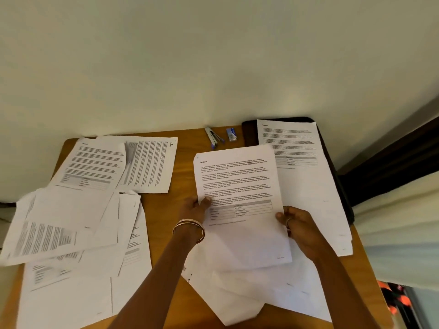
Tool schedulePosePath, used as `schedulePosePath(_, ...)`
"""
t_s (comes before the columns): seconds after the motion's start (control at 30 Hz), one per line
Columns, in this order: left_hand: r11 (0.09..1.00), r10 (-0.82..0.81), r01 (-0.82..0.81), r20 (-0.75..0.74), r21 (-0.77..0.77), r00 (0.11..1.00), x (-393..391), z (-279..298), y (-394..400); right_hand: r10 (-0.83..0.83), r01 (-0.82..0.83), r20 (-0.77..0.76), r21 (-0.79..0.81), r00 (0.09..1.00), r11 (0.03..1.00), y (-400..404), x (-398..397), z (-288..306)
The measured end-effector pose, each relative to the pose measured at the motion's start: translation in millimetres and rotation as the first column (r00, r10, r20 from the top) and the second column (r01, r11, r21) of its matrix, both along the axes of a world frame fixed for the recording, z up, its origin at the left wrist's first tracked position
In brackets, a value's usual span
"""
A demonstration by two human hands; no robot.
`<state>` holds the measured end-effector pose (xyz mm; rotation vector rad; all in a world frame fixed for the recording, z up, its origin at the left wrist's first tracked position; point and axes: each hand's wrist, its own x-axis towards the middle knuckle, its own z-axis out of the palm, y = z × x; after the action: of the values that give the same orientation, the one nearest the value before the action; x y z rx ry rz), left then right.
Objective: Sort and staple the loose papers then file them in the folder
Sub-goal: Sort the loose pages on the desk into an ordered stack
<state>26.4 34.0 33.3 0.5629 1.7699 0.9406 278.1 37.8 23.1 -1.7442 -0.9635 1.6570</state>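
Hands (244, 217) around sheet (240, 200) headed "Section 7"

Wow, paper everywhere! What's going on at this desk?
A person is sorting printed pages on a wooden table. Both hands hold one sheet headed "Section 7": the left hand grips its left edge, the right hand its right edge. Loose papers lie spread on the left, another stack rests on a dark folder, and the stapler sits untouched at the back.
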Motion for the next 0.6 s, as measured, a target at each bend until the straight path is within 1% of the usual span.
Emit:
schedulePosePath(0.03, 1.000, 0.000, 0.000, -0.025, -0.012, 1.000, -2, -2, -1, -0.029, 0.023, 0.111, 0.056, 0.993, 0.998, 3, -1, -1)
schedulePosePath(0.07, 1.000, -0.002, 0.000, -0.062, -0.029, 0.998, -6, -2, -2, -0.087, 0.043, 0.276, 0.163, 0.957, 0.986, 6, -2, -2)
schedulePosePath(0.1, 0.999, -0.004, -0.001, -0.114, -0.048, 0.993, -11, -4, -5, -0.166, 0.047, 0.426, 0.277, 0.889, 0.960, 10, -4, -5)
schedulePosePath(0.13, 0.998, 0.000, -0.010, -0.170, -0.056, 0.985, -17, -8, -8, -0.253, 0.039, 0.542, 0.375, 0.802, 0.926, 16, -6, -5)
schedulePosePath(0.17, 0.998, 0.008, -0.023, -0.222, -0.066, 0.975, -22, -11, -12, -0.314, 0.033, 0.605, 0.428, 0.731, 0.903, 22, -9, -3)
schedulePosePath(0.2, 0.996, 0.024, -0.046, -0.268, -0.076, 0.963, -29, -15, -17, -0.317, 0.019, 0.643, 0.426, 0.697, 0.905, 29, -12, -3)
schedulePosePath(0.23, 0.994, 0.050, -0.077, -0.298, -0.080, 0.953, -35, -16, -21, -0.243, -0.049, 0.705, 0.366, 0.667, 0.929, 35, -15, -6)
schedulePosePath(0.27, 0.991, 0.069, -0.101, -0.317, -0.086, 0.946, -37, -19, -24, -0.092, -0.196, 0.788, 0.261, 0.608, 0.945, 41, -16, -11)
schedulePosePath(0.3, 0.989, 0.077, -0.113, -0.333, -0.091, 0.940, -39, -21, -27, 0.085, -0.363, 0.849, 0.131, 0.522, 0.923, 43, -18, -20)
schedulePosePath(0.33, 0.990, 0.073, -0.111, -0.352, -0.090, 0.933, -39, -23, -29, 0.223, -0.506, 0.876, 0.028, 0.428, 0.862, 43, -19, -29)
schedulePosePath(0.37, 0.990, 0.071, -0.110, -0.375, -0.084, 0.924, -39, -23, -32, 0.309, -0.609, 0.882, -0.031, 0.357, 0.793, 39, -21, -37)
schedulePosePath(0.4, 0.992, 0.073, -0.109, -0.400, -0.067, 0.913, -37, -23, -33, 0.345, -0.664, 0.886, -0.059, 0.308, 0.745, 36, -21, -44)
schedulePosePath(0.47, 0.993, 0.097, -0.113, -0.422, -0.014, 0.901, -35, -25, -34, 0.343, -0.716, 0.901, -0.053, 0.266, 0.696, 24, -23, -44)
schedulePosePath(0.5, 0.994, 0.102, -0.114, -0.417, -0.003, 0.903, -33, -25, -34, 0.310, -0.736, 0.914, -0.020, 0.261, 0.677, 19, -20, -42)
schedulePosePath(0.53, 0.993, 0.106, -0.117, -0.416, -0.001, 0.903, -32, -25, -33, 0.244, -0.748, 0.930, 0.046, 0.273, 0.662, 14, -15, -42)
schedulePosePath(0.57, 0.992, 0.110, -0.125, -0.404, -0.011, 0.908, -31, -23, -31, 0.156, -0.730, 0.939, 0.126, 0.306, 0.672, 12, -11, -40)
schedulePosePath(0.6, 0.991, 0.120, -0.132, -0.393, -0.004, 0.912, -30, -23, -28, 0.089, -0.676, 0.929, 0.194, 0.360, 0.711, 12, -7, -37)
